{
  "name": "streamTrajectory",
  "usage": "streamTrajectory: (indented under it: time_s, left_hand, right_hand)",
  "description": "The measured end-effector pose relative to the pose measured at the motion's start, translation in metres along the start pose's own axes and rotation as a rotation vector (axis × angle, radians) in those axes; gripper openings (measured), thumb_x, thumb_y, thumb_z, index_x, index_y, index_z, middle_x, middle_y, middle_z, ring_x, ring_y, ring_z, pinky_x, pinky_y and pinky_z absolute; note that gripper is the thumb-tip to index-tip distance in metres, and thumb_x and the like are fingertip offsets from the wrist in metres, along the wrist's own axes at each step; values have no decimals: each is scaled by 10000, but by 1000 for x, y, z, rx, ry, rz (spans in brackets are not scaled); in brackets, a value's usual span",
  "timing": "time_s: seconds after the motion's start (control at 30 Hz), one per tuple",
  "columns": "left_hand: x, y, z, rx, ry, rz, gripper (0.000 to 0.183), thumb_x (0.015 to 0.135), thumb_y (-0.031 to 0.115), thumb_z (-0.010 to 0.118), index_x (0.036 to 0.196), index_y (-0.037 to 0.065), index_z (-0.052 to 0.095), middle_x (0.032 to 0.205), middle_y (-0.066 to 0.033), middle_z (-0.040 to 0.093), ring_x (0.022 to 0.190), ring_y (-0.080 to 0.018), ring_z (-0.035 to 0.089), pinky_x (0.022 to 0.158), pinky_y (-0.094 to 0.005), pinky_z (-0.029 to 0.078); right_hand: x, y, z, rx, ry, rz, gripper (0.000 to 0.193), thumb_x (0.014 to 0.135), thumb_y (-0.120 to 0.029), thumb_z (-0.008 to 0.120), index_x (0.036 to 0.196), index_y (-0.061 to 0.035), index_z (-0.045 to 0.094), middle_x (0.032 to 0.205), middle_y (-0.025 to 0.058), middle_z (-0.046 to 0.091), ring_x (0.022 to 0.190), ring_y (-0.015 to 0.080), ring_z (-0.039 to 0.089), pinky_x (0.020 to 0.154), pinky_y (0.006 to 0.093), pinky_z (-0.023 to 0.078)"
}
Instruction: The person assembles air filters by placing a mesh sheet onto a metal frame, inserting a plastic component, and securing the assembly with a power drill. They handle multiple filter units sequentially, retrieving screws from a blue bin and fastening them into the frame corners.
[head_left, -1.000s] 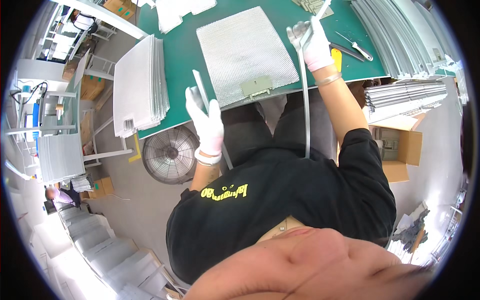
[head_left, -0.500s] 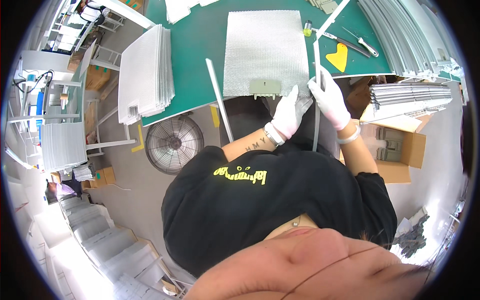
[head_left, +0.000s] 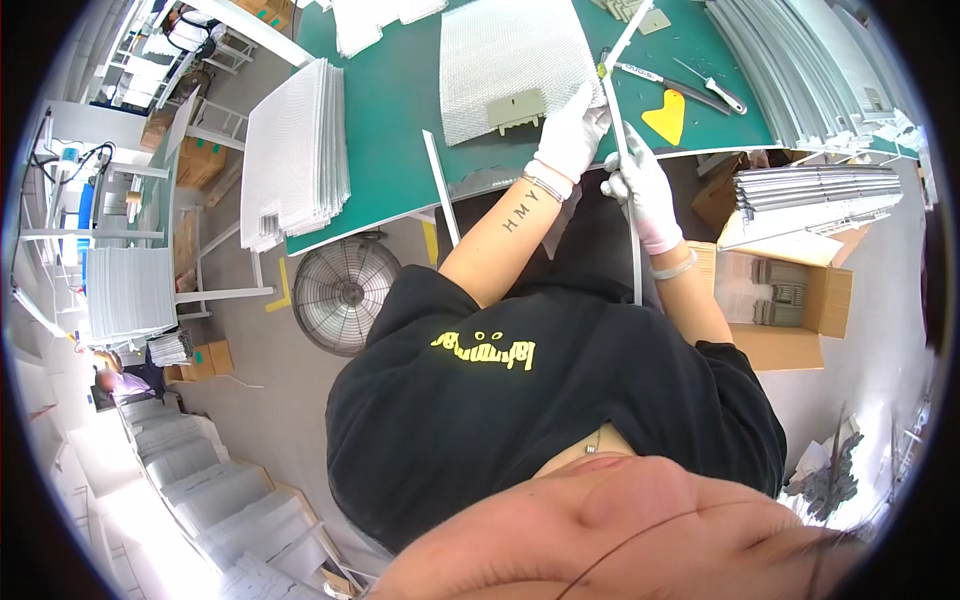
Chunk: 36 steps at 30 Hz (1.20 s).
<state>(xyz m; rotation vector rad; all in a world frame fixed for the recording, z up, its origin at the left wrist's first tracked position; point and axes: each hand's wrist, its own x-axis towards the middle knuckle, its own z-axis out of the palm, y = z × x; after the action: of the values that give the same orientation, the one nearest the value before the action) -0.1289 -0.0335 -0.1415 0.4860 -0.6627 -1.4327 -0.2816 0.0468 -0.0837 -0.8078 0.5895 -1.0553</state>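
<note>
One panel [head_left: 515, 55] shifted away, right hand [head_left: 647, 197] curled round one strip [head_left: 614, 112], left hand [head_left: 572, 138] half-curled, grip unclear

Mesh panel [head_left: 520, 58]; pale strip [head_left: 616, 115] alongside

At the green table [head_left: 395, 125], one left hand [head_left: 573, 140] and one right hand [head_left: 645, 197] are showing at its front edge; three lengths of pale strip [head_left: 441, 190] are showing, one toward its left, two toward its right; one loose mesh panel [head_left: 515, 45] is lying at its middle, one panel stack [head_left: 297, 150] at its left; one yellow scraper [head_left: 665, 118] and two handled tools [head_left: 727, 95] are lying toward its right
</note>
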Motion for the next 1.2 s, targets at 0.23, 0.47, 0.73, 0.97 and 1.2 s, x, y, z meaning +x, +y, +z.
streamTrajectory:
  time_s: [0.23,0.47,0.73,0.97,1.2]
  left_hand:
    - [-1,17,24,-562,211,-198,314,1007,156,584,1260,-10,501,1211,-189,558,1102,-325,531,981,-461,463]
    - [-1,17,23,-431,203,-126,275,1016,157,563,1232,-10,533,1212,-192,573,1086,-319,547,968,-452,474]
    - [-3,6,13,-97,92,-23,286,1045,171,491,1250,-29,513,1234,-225,557,1143,-336,528,993,-442,473]
    - [-2,8,16,-295,149,-47,319,1065,188,447,1257,-61,501,1244,-243,550,1159,-325,527,1021,-430,462]
    - [-3,14,23,-409,222,-142,291,1038,177,513,1212,-51,557,1194,-216,607,1144,-315,570,1028,-435,464]
  right_hand:
    - [0,7,-4,26,-9,8,682,1011,-176,584,1566,-14,221,946,42,546,606,55,453,692,258,516]
    - [-13,3,8,-291,47,-19,634,1025,-176,551,1557,8,260,921,45,557,625,52,458,676,229,498]
    - [-16,8,3,-282,44,-13,595,1040,-154,521,1554,6,267,911,46,565,637,54,465,664,216,481]
    - [-21,4,7,-273,33,-3,606,1041,-168,525,1555,9,258,916,48,557,624,53,449,682,238,500]
    - [-18,2,6,-115,-8,24,677,1011,-193,587,1559,-8,236,913,37,544,590,53,430,687,263,504]
